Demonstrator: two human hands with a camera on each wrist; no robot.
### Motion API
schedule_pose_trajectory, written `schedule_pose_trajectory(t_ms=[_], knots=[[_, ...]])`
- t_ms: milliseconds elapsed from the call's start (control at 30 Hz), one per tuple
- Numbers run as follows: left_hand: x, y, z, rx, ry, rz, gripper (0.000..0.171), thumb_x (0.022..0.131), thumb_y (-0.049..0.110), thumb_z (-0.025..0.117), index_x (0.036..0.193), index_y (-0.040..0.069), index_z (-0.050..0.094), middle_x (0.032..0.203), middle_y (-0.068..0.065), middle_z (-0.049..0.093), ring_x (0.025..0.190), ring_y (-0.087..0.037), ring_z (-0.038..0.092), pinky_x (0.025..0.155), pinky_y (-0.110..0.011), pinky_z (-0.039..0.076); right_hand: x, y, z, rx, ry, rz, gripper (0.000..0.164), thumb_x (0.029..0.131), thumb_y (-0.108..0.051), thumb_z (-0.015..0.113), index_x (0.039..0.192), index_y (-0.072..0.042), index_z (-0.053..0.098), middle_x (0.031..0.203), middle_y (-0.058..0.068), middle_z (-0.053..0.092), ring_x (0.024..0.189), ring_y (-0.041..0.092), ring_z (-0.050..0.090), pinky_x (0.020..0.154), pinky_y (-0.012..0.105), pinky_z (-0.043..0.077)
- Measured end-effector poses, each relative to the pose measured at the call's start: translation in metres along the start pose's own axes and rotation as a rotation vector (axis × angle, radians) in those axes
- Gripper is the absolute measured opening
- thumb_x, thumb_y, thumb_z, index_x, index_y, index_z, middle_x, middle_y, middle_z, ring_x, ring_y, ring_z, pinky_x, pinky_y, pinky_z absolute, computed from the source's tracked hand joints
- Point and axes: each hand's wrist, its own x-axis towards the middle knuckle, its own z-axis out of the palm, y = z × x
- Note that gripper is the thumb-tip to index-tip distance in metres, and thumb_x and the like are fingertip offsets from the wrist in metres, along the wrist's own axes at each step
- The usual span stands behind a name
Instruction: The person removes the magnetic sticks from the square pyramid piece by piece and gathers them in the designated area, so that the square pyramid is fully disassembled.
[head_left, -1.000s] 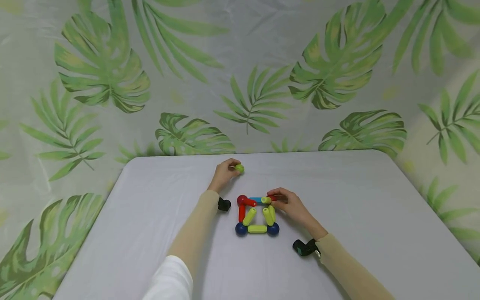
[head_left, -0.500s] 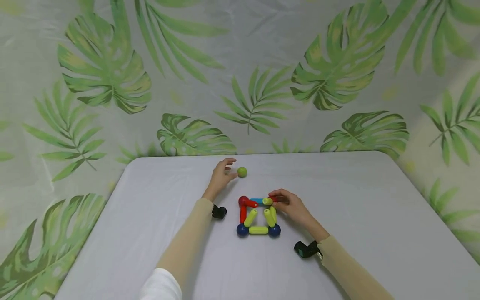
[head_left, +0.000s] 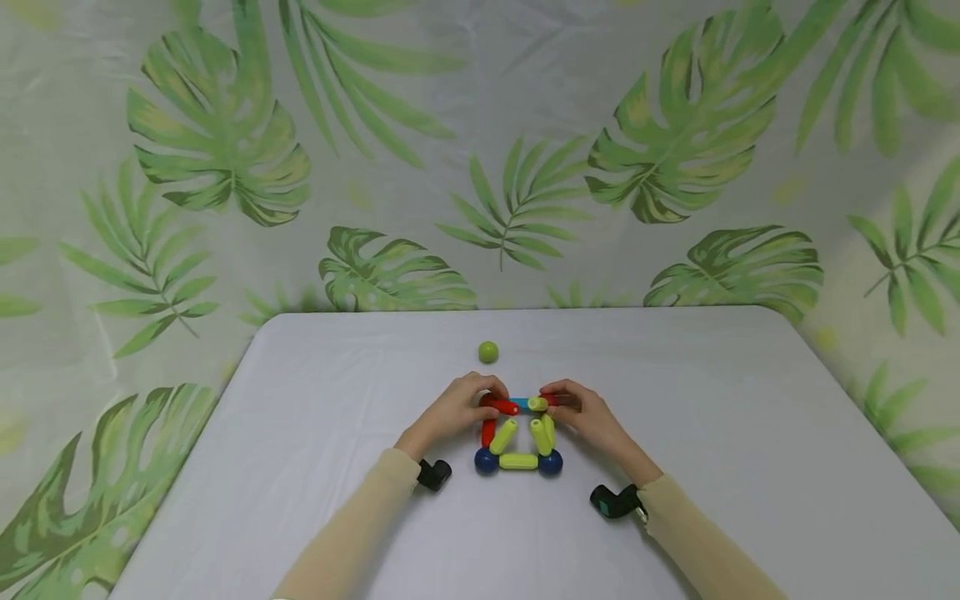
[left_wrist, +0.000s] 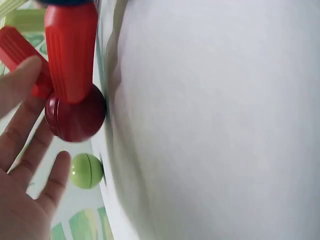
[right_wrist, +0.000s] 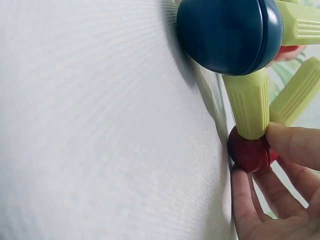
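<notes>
A square frame of magnetic rods and balls sits on the table, with dark blue balls (head_left: 487, 461) at its front corners. My left hand (head_left: 457, 406) is at the back left corner, thumb and fingers pinching a slanted red rod (left_wrist: 24, 57) that rises from a red ball (left_wrist: 76, 116). At the back right corner my right hand (head_left: 594, 419) holds another red ball (right_wrist: 250, 149), its thumb beside a yellow-green rod (right_wrist: 248, 102). A light blue rod (head_left: 521, 404) runs between the back corners. Further yellow-green rods (head_left: 506, 436) lean up from the front balls.
A loose green ball (head_left: 488, 352) lies on the white table (head_left: 675, 375) behind the frame. A leaf-print cloth (head_left: 390, 167) hangs along the table's back edge. Each wrist wears a small black camera (head_left: 615, 502).
My left hand has let go of the green ball, leaving it behind the frame, and come back toward me to grip the slanted red rod. My right hand has stayed at its corner.
</notes>
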Motion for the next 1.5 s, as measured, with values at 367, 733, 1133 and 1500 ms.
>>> schedule_pose_trajectory(t_ms=[367,733,1133,1500], knots=[[0.003,-0.003,-0.001,0.074,0.142,-0.028,0.015,0.090,0.007,0.066,0.105,0.010,0.063,0.102,-0.001,0.061,0.093,-0.016,0.057,0.084,-0.030,0.048,0.000,0.001,0.002,0.011,-0.016,-0.010,0.029,0.094,-0.008,0.061,0.122,-0.001,0.058,0.121,0.015,0.060,0.109,0.031,0.057,0.090,0.042,0.048],[-0.010,-0.054,-0.057,0.056,0.361,-0.415,0.015,0.085,-0.001,0.070,0.098,0.003,0.066,0.103,-0.011,0.066,0.091,-0.025,0.060,0.083,-0.038,0.049,-0.011,-0.028,-0.002,0.013,-0.028,-0.032,0.029,0.093,0.002,0.058,0.121,0.009,0.054,0.120,0.024,0.058,0.109,0.039,0.055,0.092,0.048,0.046],[-0.010,-0.079,-0.078,0.136,0.299,-0.506,0.021,0.086,0.001,0.069,0.106,0.003,0.064,0.110,-0.014,0.063,0.099,-0.029,0.057,0.090,-0.042,0.044,-0.008,-0.022,-0.002,0.021,-0.040,-0.040,0.030,0.093,0.001,0.058,0.122,0.009,0.054,0.121,0.024,0.057,0.108,0.037,0.056,0.090,0.045,0.047],[-0.020,-0.013,-0.043,-0.206,0.016,-0.091,0.028,0.088,0.001,0.067,0.116,0.001,0.062,0.114,-0.016,0.061,0.098,-0.027,0.059,0.088,-0.039,0.048,-0.003,0.002,-0.001,0.026,-0.024,-0.027,0.028,0.093,-0.007,0.061,0.121,-0.002,0.058,0.120,0.014,0.060,0.108,0.029,0.057,0.090,0.039,0.047]])
